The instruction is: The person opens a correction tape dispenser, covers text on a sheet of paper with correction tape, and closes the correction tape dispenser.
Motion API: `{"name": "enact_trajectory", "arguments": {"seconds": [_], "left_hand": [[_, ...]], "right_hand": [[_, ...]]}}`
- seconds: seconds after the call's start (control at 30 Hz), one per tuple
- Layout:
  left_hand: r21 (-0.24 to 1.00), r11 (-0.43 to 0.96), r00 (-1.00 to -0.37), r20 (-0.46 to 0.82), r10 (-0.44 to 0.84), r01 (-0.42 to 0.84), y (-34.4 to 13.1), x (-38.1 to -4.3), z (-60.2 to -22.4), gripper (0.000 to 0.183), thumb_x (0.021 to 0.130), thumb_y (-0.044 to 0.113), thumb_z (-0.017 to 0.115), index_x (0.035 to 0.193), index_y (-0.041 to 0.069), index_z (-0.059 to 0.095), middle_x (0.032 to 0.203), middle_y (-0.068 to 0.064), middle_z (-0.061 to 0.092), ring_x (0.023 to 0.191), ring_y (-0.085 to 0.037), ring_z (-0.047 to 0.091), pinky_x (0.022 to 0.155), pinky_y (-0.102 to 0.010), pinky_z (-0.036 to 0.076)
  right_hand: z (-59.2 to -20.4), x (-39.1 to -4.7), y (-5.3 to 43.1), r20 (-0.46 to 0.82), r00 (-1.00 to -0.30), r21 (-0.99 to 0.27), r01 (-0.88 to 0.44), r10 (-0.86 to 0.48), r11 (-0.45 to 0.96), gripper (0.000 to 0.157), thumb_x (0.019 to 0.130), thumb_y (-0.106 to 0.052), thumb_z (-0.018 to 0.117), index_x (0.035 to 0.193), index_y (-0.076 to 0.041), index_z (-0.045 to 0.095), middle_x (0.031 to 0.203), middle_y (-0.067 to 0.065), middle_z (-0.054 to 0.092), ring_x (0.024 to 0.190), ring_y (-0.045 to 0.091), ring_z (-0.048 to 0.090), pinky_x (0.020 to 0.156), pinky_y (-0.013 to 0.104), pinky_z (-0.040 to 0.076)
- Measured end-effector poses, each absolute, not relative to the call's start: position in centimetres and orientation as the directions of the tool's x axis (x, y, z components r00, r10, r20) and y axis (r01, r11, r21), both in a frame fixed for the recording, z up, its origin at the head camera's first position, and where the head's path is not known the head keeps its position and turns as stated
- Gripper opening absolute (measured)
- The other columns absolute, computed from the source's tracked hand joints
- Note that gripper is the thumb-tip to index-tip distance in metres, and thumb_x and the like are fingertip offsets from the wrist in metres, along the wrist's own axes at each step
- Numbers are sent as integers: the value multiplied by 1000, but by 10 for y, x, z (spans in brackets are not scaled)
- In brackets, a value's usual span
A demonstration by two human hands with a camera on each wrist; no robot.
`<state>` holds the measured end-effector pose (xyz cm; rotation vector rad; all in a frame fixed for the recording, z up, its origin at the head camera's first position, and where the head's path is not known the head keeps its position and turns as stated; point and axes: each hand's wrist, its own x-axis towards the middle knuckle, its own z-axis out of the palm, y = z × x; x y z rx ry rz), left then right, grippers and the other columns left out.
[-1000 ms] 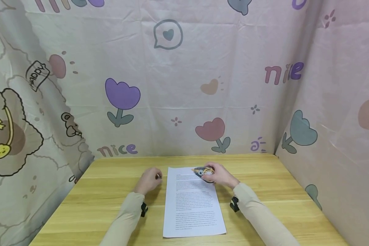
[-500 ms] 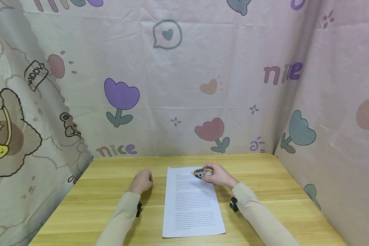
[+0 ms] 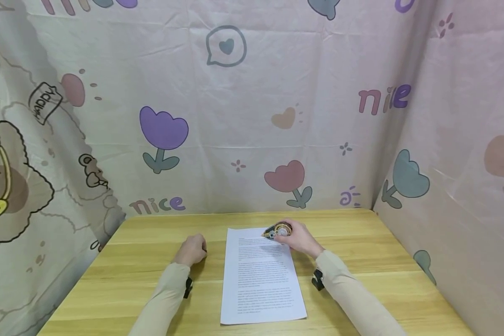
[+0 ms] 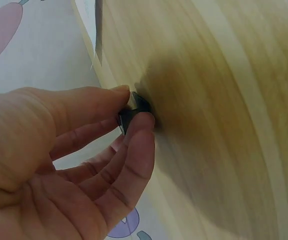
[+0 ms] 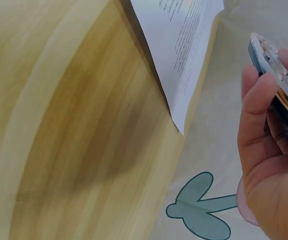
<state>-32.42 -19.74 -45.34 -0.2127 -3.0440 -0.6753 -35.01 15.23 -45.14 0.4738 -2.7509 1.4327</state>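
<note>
My right hand (image 3: 300, 238) holds a correction tape dispenser (image 3: 282, 229) over the top right part of a printed sheet of paper (image 3: 263, 275). The dispenser's tip points left; whether it touches the page is unclear. In the right wrist view, fingers and thumb grip the clear and dark body of the correction tape (image 5: 265, 56). To the left of the sheet, my left hand (image 3: 192, 249) is low over the table. Its thumb and fingertips pinch a small dark cap-like piece (image 4: 141, 104), seen in the left wrist view and partly covered by the fingers.
The wooden table (image 3: 151, 238) extends on both sides of the sheet. Behind it and at both sides hangs a patterned cloth (image 3: 235, 102). A dark band device (image 3: 318, 280) sits at the right wrist, and a similar one (image 3: 188, 288) at the left.
My left hand has drawn away to the left from the sheet, with the small piece. The correction tape has turned a little in my right hand, its tip staying over the upper text.
</note>
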Motion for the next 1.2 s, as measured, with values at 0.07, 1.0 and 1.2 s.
{"name": "enact_trajectory", "arguments": {"seconds": [0.07, 1.0, 1.2], "left_hand": [[420, 897, -990, 54, 129, 140, -198, -324, -454, 8, 80, -2, 71, 76, 2, 66, 76, -7, 65, 69, -20, 57, 62, -35, 52], [393, 833, -916, 71, 395, 390, -129, -325, -465, 70, 80, 36, 80, 130, -6, 57, 130, -24, 60, 121, -38, 57, 105, -50, 46], [376, 832, -903, 25, 430, 407, -120, -328, -469, 79, 75, 41, 83, 132, -6, 55, 131, -24, 59, 118, -37, 59, 104, -50, 47]], "right_hand": [[-451, -350, 152, 146, -954, -801, -268, -261, 535, 44, 82, -23, 79, 121, -15, 62, 95, 11, 68, 72, 19, 65, 53, 44, 58], [-454, -358, 132, 72, -924, -867, -244, -376, 434, 29, 84, -19, 77, 105, -1, 67, 89, 25, 70, 67, 29, 68, 58, 47, 60], [-455, -359, 121, 39, -937, -895, -186, -346, 405, 32, 84, -15, 77, 108, 2, 66, 94, 26, 70, 67, 25, 69, 64, 42, 61]]}}
